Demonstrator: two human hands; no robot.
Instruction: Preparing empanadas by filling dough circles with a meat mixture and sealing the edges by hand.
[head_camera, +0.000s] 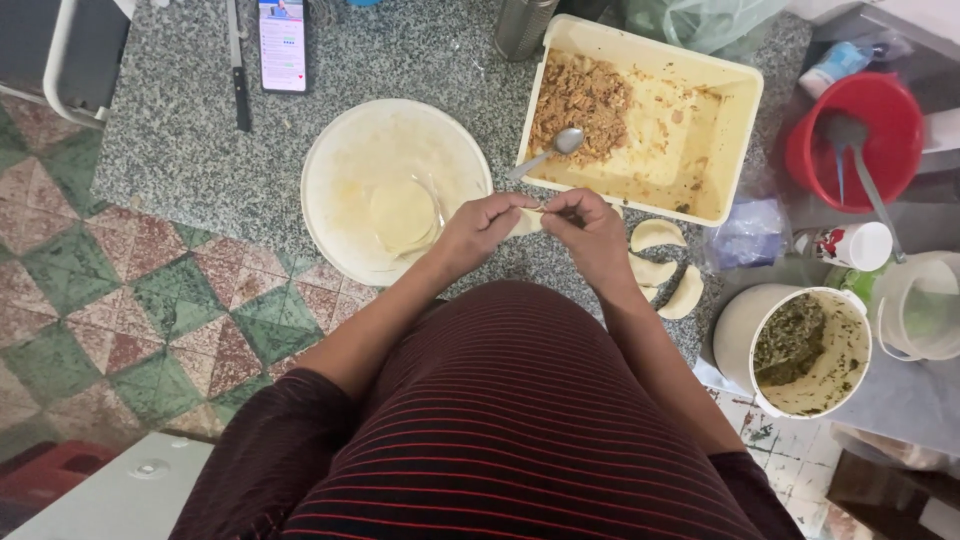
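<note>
My left hand (478, 228) and my right hand (590, 232) meet over the granite counter (190, 150) and pinch the edge of one pale dough dumpling (526, 221) between their fingertips. Most of the dumpling is hidden by the fingers. Left of the hands stands a round white plate (345, 160) with a small stack of dough rounds (403, 215). Behind the hands is a cream rectangular tub (690, 130) with brown minced filling (580, 100) and a metal spoon (548, 153). Three folded dumplings (658, 236) lie on the counter by my right wrist.
A phone (282, 45) and a knife (238, 70) lie at the back left. To the right are a red bucket (868, 135) with utensils, a white pot of green paste (810, 350), a small white cup (860, 245) and a clear container (925, 305). Patterned floor tiles (120, 300) lie on the left.
</note>
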